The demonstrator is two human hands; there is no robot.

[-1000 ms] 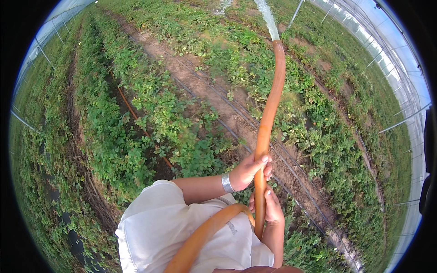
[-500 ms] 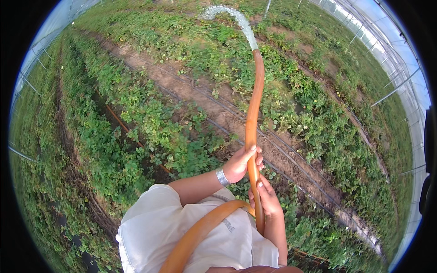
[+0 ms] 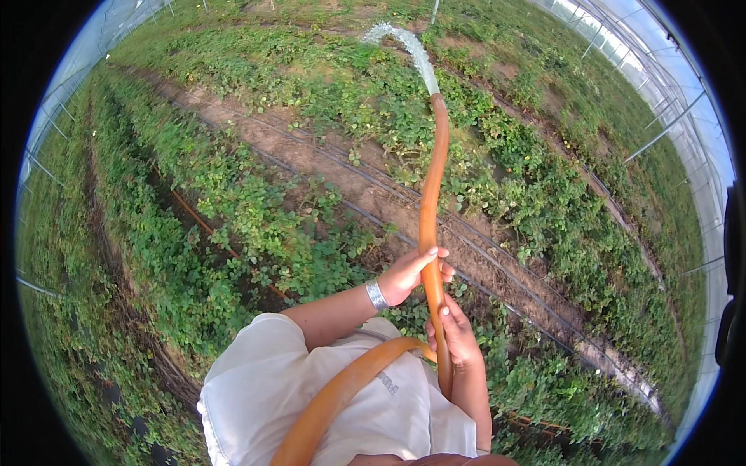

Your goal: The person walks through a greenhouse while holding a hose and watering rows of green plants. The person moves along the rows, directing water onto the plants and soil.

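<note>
A thick orange hose [image 3: 432,194] rises away from my body, its darker open end pointing ahead. From that end a jet of water [image 3: 420,56] arcs up and to the left over the plants. My left hand [image 3: 405,277], with a silver band at the wrist, is wrapped round the hose about midway along its raised part. Lower down, my right hand [image 3: 458,335] grips the same hose from the right. Behind my hands the hose bends back and crosses my white shirt [image 3: 264,365] toward the lower edge.
Rows of low leafy green plants [image 3: 256,194] surround me. Thin black irrigation pipes [image 3: 373,180] run diagonally along a strip of bare soil [image 3: 210,109]. A thin orange line [image 3: 194,212] lies among the plants at left. Metal poles [image 3: 666,128] and translucent covering stand at the sides.
The view has shifted slightly, so the plant rows sit a little further left. The hose tip and water jet appear slightly lower. Both hands keep their hold on the hose.
</note>
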